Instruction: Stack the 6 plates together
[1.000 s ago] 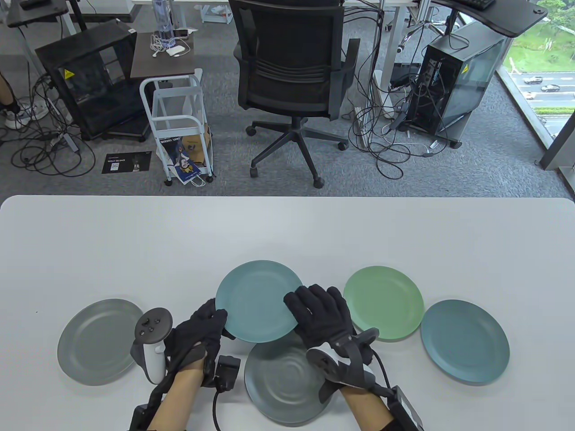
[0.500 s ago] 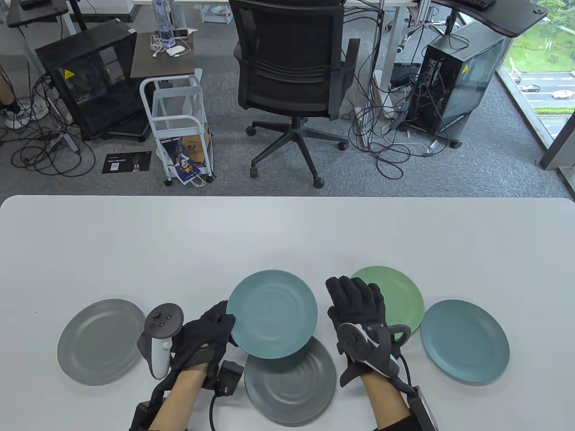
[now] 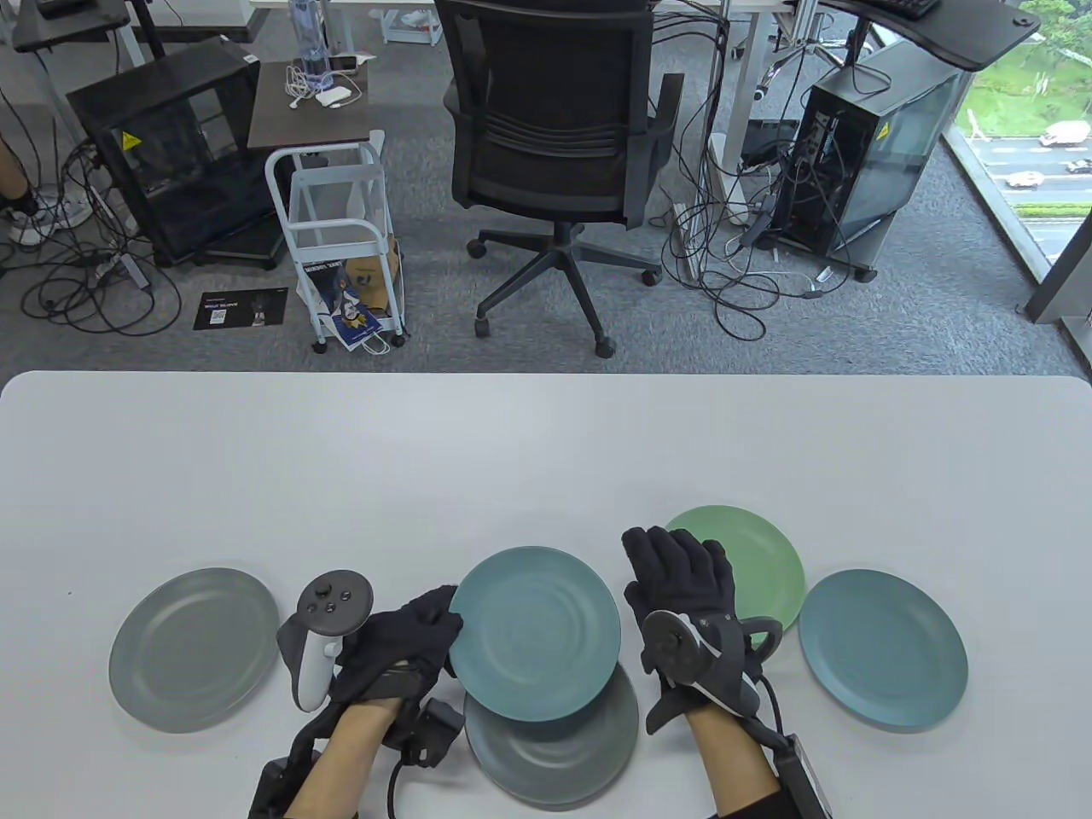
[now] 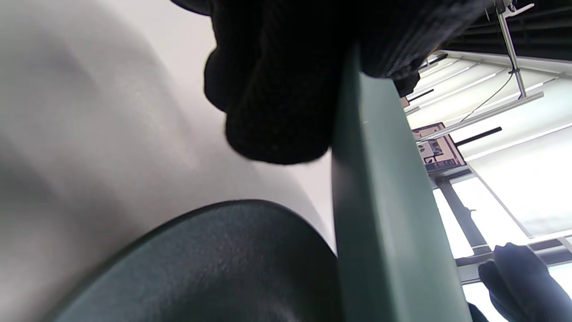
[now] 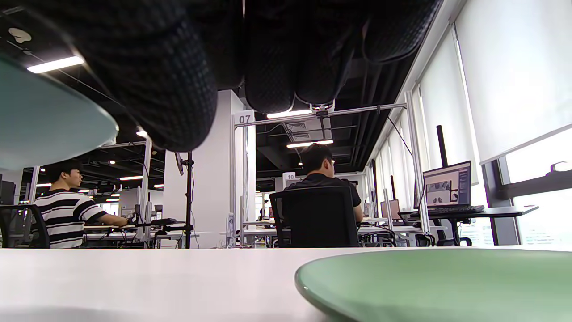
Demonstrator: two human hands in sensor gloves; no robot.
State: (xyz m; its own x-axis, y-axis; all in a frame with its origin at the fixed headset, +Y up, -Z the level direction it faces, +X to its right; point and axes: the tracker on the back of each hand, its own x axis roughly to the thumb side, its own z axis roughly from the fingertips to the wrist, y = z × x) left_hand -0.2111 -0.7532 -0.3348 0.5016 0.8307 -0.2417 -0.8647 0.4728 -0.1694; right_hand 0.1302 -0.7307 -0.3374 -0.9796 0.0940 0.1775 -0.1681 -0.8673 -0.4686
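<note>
My left hand (image 3: 439, 627) grips the left rim of a teal plate (image 3: 536, 631) and holds it, slightly tilted, over the far part of a dark grey plate (image 3: 554, 751) near the front edge. In the left wrist view my fingers (image 4: 277, 89) pinch the teal plate's rim (image 4: 380, 201) above the dark grey plate (image 4: 201, 273). My right hand (image 3: 674, 554) is open and empty, fingers stretched over the left edge of a green plate (image 3: 755, 554). The right wrist view shows that green plate (image 5: 447, 281) just below my fingers (image 5: 178, 89).
A light grey plate (image 3: 194, 648) lies at the left and a dark blue plate (image 3: 883, 648) at the right, both flat on the white table (image 3: 546, 444). An office chair (image 3: 554, 128) stands beyond the far edge.
My right hand has let go of the teal plate and moved right to the green plate. My left hand has carried the teal plate nearer and rightward, over the dark grey plate.
</note>
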